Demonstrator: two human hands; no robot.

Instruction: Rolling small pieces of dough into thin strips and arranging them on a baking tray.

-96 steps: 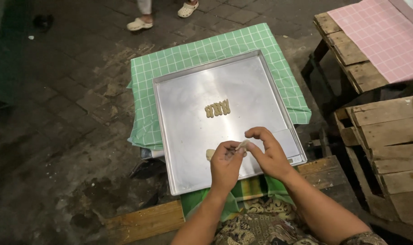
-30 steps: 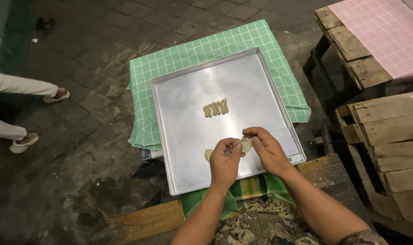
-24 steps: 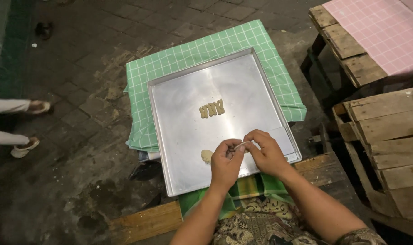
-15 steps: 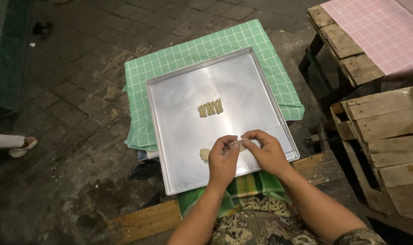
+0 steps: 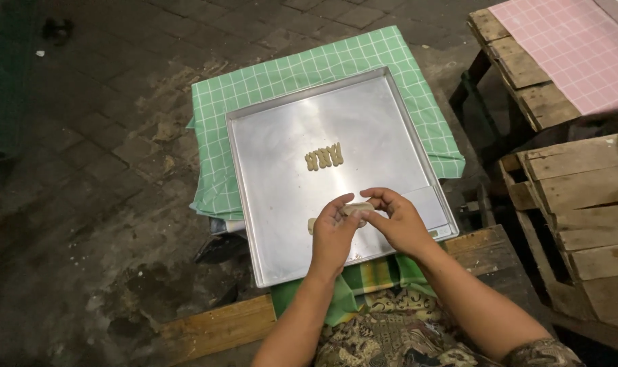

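Your left hand point(image 5: 332, 234) and right hand point(image 5: 398, 221) pinch a small pale dough piece point(image 5: 356, 208) between their fingertips above the near part of the metal tray point(image 5: 275, 258), with bare tray floor between it and the row of shaped pieces point(image 5: 324, 158) farther in.

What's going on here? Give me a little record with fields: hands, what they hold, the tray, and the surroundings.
Left hand: pinches one end of a small pale dough piece over the tray.
Right hand: pinches the other end of the same piece.
Tray: large square shiny metal tray on a green checked cloth.
On tray: short row of small tan shaped dough pieces near the middle; a pale dough lump beside the left hand.
Surroundings: dark paved floor, wooden pallets, pink checked cloth at upper right.
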